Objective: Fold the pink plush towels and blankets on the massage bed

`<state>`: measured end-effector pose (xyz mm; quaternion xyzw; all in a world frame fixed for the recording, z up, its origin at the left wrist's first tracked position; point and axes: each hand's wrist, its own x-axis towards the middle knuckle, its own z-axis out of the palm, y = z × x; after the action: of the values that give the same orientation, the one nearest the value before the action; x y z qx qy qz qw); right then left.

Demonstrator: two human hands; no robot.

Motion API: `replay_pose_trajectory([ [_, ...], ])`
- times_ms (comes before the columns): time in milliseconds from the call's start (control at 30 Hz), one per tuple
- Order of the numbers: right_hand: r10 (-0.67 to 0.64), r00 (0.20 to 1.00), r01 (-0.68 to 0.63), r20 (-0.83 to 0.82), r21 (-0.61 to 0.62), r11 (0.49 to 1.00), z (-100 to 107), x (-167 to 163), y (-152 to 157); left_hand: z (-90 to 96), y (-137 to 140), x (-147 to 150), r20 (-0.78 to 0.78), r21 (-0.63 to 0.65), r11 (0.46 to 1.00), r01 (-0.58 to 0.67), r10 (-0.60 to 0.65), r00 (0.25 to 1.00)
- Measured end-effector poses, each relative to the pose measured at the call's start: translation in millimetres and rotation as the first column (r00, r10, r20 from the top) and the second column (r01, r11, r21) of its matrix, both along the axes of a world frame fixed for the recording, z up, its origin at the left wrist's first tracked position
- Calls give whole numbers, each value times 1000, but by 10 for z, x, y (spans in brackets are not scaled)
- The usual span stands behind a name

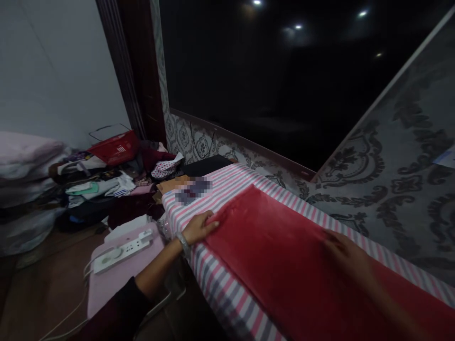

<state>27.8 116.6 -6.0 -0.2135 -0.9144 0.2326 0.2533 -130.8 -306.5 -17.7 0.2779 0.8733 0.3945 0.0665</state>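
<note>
A red cloth (pixel 270 241) lies spread lengthwise over a board or table covered with a striped pink, grey and white cloth (pixel 227 279). At its near left corner, my left hand (pixel 198 228) is closed on the edge, with the thumb on top. A metallic watch or bracelet (pixel 184 244) circles my left wrist. Farther right, my right hand (pixel 346 255) rests over the red cloth, blurred by motion, its fingers stretched toward the left. Beyond my left hand, a dark, pixelated item (pixel 194 190) lies on the striped cover.
A white power strip (pixel 122 253) with plugs sits on a pink stool (pixel 106 293) at left, cords trailing down. Behind are piled clothes (pixel 95 189) and a red basket (pixel 119 148). A large dark screen (pixel 270 85) hangs on the patterned wall (pixel 401 189) beyond the striped surface.
</note>
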Motion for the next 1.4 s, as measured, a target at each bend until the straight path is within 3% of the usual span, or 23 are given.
replay_pose_trajectory([
  [100,155,983,-153,95,-24,988,-31,-929,-301,-26,2,50,5,1,1000,-19,19,1000],
  [200,185,959,-185,213,-23,983,-67,-1703,-602,-22,17,99,12,14,999,-31,31,999],
  [267,186,945,-196,268,8,981,-122,-2040,-741,-31,22,118,23,34,999,-16,15,1000],
  [467,153,969,-187,195,166,968,-295,-2447,-829,-83,-6,137,44,134,986,-99,94,995],
  [600,90,990,-70,-107,179,981,-165,-2598,-732,-18,-52,125,-8,256,952,-168,176,984],
  [667,86,978,-51,-192,182,982,-109,-2670,-712,-4,-61,101,-83,243,947,-209,235,968],
  [800,84,996,-88,29,137,987,-246,-2713,-774,-116,-36,53,-219,63,964,-260,267,938],
  [933,66,985,-86,159,119,989,-441,-2674,-814,-249,-24,44,-313,101,971,-217,238,920],
  [1033,70,974,-100,217,130,987,-392,-2687,-789,-268,-35,44,-349,156,970,-186,231,908],
  [1167,90,942,-153,323,175,973,-246,-2636,-830,-258,-35,33,-330,139,973,-182,219,918],
  [1267,151,955,-229,256,307,924,-205,-2255,-986,-274,-32,12,-308,145,971,-188,225,924],
  [1400,316,908,-410,276,423,808,-188,-1129,-1176,-304,-47,-40,-322,148,972,-180,220,921],
])
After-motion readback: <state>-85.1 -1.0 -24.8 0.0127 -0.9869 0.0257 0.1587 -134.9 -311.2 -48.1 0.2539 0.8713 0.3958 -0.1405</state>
